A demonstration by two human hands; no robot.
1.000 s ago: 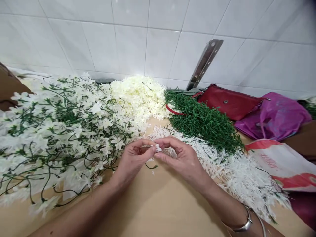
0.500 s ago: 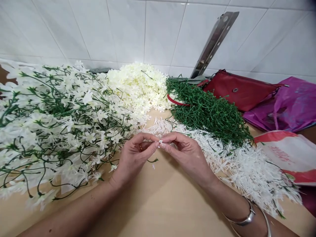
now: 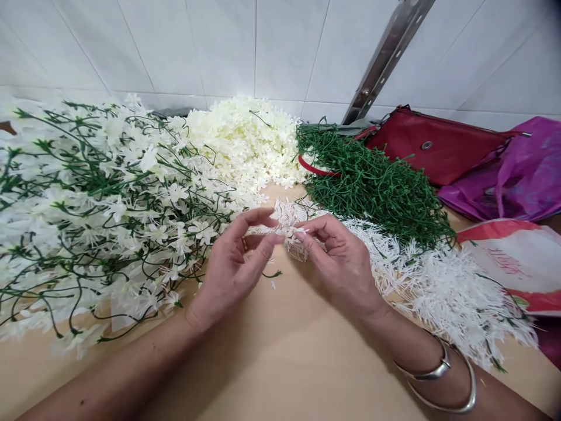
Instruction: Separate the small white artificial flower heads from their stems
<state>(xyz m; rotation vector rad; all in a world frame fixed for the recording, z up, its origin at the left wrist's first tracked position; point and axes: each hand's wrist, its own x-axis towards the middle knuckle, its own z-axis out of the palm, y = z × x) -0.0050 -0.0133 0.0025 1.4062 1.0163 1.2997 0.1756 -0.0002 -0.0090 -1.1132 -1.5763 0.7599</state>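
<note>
"Counter [image 3: 284, 362] lay nearest; left hand [image 3: 232, 269] curved above it, narrowly parted!"
"And the right hand [image 3: 344, 263]?"
"Pinched a white flower piece [image 3: 298, 232] between the hands: likely light, soft, easily creased, best held centrally. Green stems [image 3: 372, 187] lay beyond!"

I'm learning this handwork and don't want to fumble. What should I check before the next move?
1. Small white piece pinched in the right hand: ok.
2. Left hand gripping that piece too: cannot tell; its thumb is close by, the forefinger parted from the thumb.
3. Green stems heaped apart from the white flowers on the left: ok.
4. Tabletop between the hands free of scraps: not ok; a bit of green stem and a white scrap lie there.
5. Red strap clear of the green stems: not ok; it runs into the heap.
</note>
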